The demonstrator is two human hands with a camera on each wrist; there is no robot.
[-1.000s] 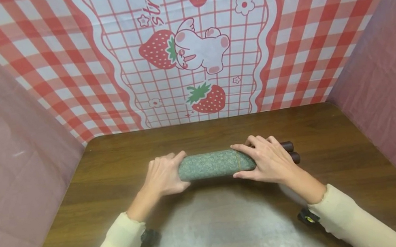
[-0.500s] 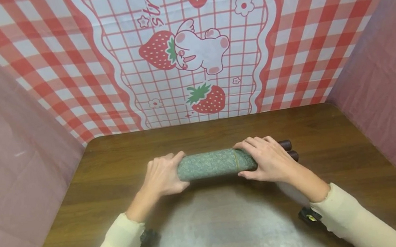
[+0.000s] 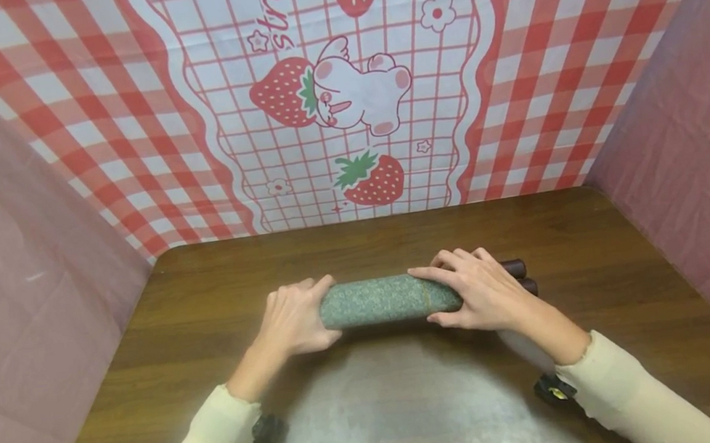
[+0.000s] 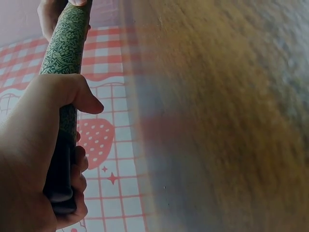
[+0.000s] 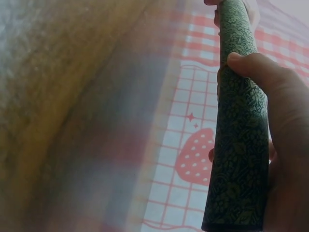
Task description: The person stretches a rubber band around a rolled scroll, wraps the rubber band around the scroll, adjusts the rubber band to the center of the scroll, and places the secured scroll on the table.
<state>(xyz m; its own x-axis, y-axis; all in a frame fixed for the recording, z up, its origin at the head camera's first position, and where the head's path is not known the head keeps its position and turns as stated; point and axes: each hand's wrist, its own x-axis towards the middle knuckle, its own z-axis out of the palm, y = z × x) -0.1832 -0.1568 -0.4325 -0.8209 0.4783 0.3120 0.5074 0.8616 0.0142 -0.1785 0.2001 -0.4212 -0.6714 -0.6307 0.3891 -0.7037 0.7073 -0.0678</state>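
A rolled scroll [image 3: 377,301] in green floral-patterned cloth lies sideways between my two hands, close over the table. My left hand [image 3: 294,320] grips its left end, thumb on the near side and fingers over the far side. In the left wrist view, dark roller knobs [image 4: 59,181] sit within that palm. Around the right part of the scroll, my right hand [image 3: 484,291] curls, its thumb and forefinger reaching along the cloth. Two dark roller ends [image 3: 516,269] stick out beyond this hand. A thin yellowish line crosses the scroll near the right fingertips.
The brown wooden table [image 3: 202,268] reflects a bright glare in front. Behind it hangs a red-and-white strawberry cloth [image 3: 361,104]. Pink curtains [image 3: 17,253] close off both sides. Small dark devices [image 3: 554,389] sit under the wrists.
The scroll stays between both hands and sits slightly lower in the head view. My right forefinger has shifted left along the cloth in the last half second.
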